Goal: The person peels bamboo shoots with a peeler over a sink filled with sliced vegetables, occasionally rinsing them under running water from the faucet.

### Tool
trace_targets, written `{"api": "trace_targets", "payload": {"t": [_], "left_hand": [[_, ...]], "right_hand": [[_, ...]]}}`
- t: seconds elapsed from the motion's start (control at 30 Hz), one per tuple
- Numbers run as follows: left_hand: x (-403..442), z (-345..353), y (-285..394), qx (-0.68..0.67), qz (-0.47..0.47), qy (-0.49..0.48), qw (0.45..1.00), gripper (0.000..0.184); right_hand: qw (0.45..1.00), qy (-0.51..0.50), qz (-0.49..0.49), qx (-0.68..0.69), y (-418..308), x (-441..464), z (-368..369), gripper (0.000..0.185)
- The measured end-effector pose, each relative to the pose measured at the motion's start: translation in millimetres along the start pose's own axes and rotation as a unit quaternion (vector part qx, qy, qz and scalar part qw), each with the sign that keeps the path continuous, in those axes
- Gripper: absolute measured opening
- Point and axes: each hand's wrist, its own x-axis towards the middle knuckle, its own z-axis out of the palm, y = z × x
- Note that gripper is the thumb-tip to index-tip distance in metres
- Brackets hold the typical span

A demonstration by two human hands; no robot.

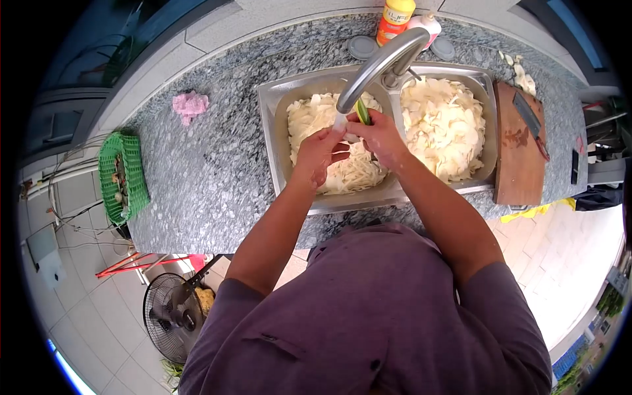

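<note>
Got the right hand (383, 137) pinching a slim green object (363, 112) right beside the curved silver metal faucet (384, 64), left hand (318, 155) loosely curled nearby (can't tell if it's gripping anything), both over thin pale slices (304, 125) in the 2-basin stainless steel sink (266, 131).

Find slices (444, 131) in both halves of the sink (268, 125); from there, bottles (395, 23) at twelve o'clock, knife (526, 112) on board (520, 178) at three, cloth (189, 106) at nine, basket (136, 170) farther out between eight and nine.
</note>
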Motion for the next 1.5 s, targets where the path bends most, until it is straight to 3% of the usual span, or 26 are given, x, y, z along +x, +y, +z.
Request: {"api": "trace_targets", "payload": {"t": [0.13,0.43,0.53,0.6,0.73,0.8,0.87,0.97,1.07,1.2,1.4,1.5], "left_hand": [[4,-11,-10,-0.028,0.069,0.019,0.997,0.026],[-4,-21,-30,-0.128,0.013,-0.038,0.991,0.02],[-4,-30,-31,-0.139,-0.004,-0.032,0.99,0.022],[-3,-36,-34,-0.136,0.003,-0.014,0.991,0.024],[-8,-40,-28,-0.136,0.011,-0.004,0.991,0.025],[-15,-42,-26,-0.148,0.013,-0.005,0.989,0.025],[-26,-33,-17,-0.166,0.015,-0.002,0.986,0.023],[-48,-22,-6,-0.181,0.031,-0.042,0.982,0.026],[-66,-26,-7,-0.192,0.047,-0.091,0.976,0.033],[-87,-23,-2,-0.215,0.061,-0.106,0.969,0.041],[-104,-18,2,-0.244,0.067,-0.092,0.963,0.039],[-106,-12,3,-0.242,0.071,-0.101,0.962,0.041]], "right_hand": [[0.999,-0.026,-0.025,-0.026,-3,-9,8,0.03],[0.994,-0.053,-0.078,-0.046,18,-16,11,0.031],[0.986,-0.078,-0.072,-0.13,19,-11,-2,0.025],[0.968,0.044,-0.104,-0.224,13,-8,-14,0.025],[0.938,0.335,-0.087,-0.025,-6,20,-62,0.028],[0.927,0.372,-0.047,-0.011,-18,48,-91,0.023],[0.936,0.351,-0.023,-0.033,-30,74,-115,0.022],[0.966,0.253,0.027,0.052,-40,103,-139,0.025],[0.947,0.319,0.02,-0.012,-47,115,-146,0.028],[0.956,0.29,0.036,0.018,-44,123,-148,0.025],[0.949,0.305,-0.002,-0.078,-81,131,-127,0.022],[0.969,0.231,-0.019,-0.084,-85,140,-134,0.023]]}}
